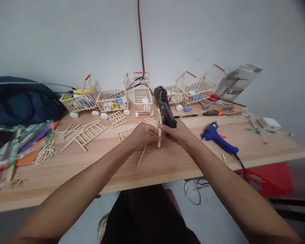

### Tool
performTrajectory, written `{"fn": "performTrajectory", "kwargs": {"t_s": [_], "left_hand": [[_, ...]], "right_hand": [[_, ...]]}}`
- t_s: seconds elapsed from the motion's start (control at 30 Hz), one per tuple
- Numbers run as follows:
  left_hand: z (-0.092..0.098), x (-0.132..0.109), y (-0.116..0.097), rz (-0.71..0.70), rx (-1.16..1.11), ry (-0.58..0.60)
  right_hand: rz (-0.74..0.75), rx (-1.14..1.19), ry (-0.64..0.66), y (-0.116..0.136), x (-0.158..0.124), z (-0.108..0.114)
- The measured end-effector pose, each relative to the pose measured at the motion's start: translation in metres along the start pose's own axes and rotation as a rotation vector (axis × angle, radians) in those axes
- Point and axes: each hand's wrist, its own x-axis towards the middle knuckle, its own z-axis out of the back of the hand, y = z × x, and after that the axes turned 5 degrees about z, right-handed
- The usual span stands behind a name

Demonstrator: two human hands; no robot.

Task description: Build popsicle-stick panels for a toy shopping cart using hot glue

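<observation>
The right hand [179, 133] held a black glue gun [164, 107] in a closed grip, the tool's body rising tilted above the knuckles. The left hand [144, 134] pinched a short wooden stick [159, 135] upright, just left of the gun, between both hands. They worked over the bench [167, 162], with a blue glue gun [218, 138] lying well right and small stick carts [112, 100] lined along the wall.

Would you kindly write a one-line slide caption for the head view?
Left hand steadies a wooden stick while right hand holds a black glue gun before stick-built carts.
</observation>
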Motion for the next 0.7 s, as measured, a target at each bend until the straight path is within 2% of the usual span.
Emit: {"fn": "performTrajectory", "kwargs": {"t_s": [0.1, 0.3, 0.5, 0.7], "left_hand": [[0.0033, -0.0026, 0.0004, 0.001, -0.065, 0.017], [0.0082, -0.0060, -0.0002, 0.041, -0.276, 0.148], [0.0013, -0.0047, 0.0020, 0.031, -0.276, 0.046], [0.0037, -0.0101, -0.0016, 0.052, -0.360, 0.127]], "right_hand": [[-0.001, 0.050, -0.008, -0.0046, 0.0019, -0.0008], [-0.037, 0.180, -0.026, -0.0093, 0.0040, -0.0027], [-0.025, 0.193, -0.072, -0.0086, 0.0052, -0.0068], [-0.087, 0.297, -0.134, -0.0034, 0.0040, -0.0096]]}}
